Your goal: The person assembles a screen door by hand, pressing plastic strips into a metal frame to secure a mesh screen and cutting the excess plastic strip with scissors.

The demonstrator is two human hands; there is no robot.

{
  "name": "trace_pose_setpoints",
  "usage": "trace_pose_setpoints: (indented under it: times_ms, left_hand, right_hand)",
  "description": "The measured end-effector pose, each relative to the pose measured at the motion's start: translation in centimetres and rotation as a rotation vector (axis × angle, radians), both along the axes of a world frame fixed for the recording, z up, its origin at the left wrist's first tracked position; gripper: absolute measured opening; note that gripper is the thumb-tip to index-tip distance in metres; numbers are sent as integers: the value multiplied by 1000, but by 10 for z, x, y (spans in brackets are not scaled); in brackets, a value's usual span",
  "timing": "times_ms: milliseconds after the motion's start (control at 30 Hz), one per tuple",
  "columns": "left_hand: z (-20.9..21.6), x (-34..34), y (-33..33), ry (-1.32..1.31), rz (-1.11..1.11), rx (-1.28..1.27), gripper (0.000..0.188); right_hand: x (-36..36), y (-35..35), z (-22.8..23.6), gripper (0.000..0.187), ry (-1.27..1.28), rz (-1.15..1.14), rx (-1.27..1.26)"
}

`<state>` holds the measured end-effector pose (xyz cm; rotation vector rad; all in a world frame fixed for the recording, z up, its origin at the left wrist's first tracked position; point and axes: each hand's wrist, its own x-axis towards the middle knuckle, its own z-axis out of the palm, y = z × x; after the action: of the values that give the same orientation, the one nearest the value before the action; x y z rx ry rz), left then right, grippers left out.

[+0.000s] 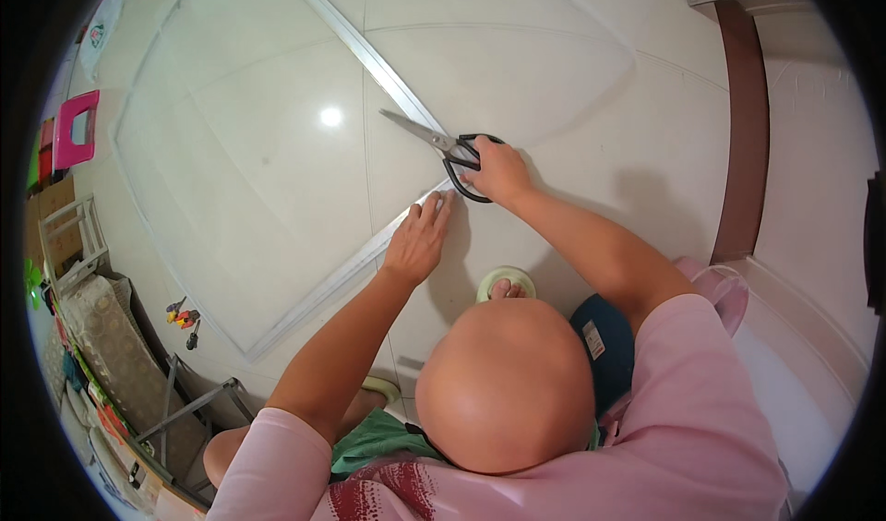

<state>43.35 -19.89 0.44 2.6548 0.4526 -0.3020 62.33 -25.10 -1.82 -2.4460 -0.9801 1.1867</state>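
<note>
Two hands are sharing one corner of a pale frame (365, 50): the left hand (420, 238) is lying over the near rail with its fingers extended, pressing down rather than grasping, while the right hand (499, 172) is gripping the scissors (441, 140) by their black handles, just beyond the left fingertips. The blades are pointing forward and leftward from the right hand, over the rail running away from the corner; whether they are touching the mesh (231, 179) is not showing. That sheer mesh is spreading over the floor (674, 106) ahead of both hands, reaching past the rail in front of the right one. It is looking light, limp and easy to snag, so a flat palm or a gentle pinch along its edge is probably suiting it best. The frame is seeming like thin metal, stiff but light, probably flexing if one rail is bearing everything; the corner by the left fingertips is offering a firm hold. The scissors are appearing rigid and denser, their looped handles giving the safe grip. Small tools (187, 319) are lying well apart, left of the left hand.
</note>
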Motion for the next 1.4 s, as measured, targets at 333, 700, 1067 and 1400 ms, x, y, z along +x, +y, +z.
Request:
trace_pose_setpoints:
  times_ms: [333,700,1067,1400]
  left_hand:
    - [-13,25,2,-12,129,-124,70]
    - [-13,30,14,155,65,-117,72]
    - [-8,30,12,124,77,-142,66]
    - [-11,26,13,121,59,-109,69]
  right_hand:
    - [8,-35,1,34,-40,-375,198]
    - [-44,-171,39,53,478,-590,-98]
    - [-40,-163,24,57,754,-536,-238]
    - [-40,-155,17,65,816,-525,-182]
